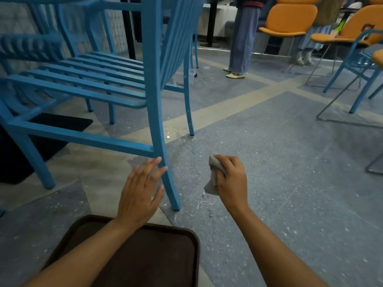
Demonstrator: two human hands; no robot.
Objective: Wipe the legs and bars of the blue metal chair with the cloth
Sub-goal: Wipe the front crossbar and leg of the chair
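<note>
The blue metal chair (99, 83) fills the upper left, seen from low down, with a slatted seat and a side bar low between its legs. Its nearest leg (170, 183) comes down to the floor at centre. My left hand (141, 191) is open, its straight fingers reaching up against that leg just below the side bar (83, 137). My right hand (230, 179) holds a crumpled grey cloth (213, 175), off to the right of the leg and above the floor, not touching the chair.
A dark brown tray (182, 255) lies at the bottom under my forearms. A black mat (53, 129) lies under the chair. A small wet patch (169, 134) is on the floor. A person stands at the back (242, 38); orange chairs (290, 19) stand at the right.
</note>
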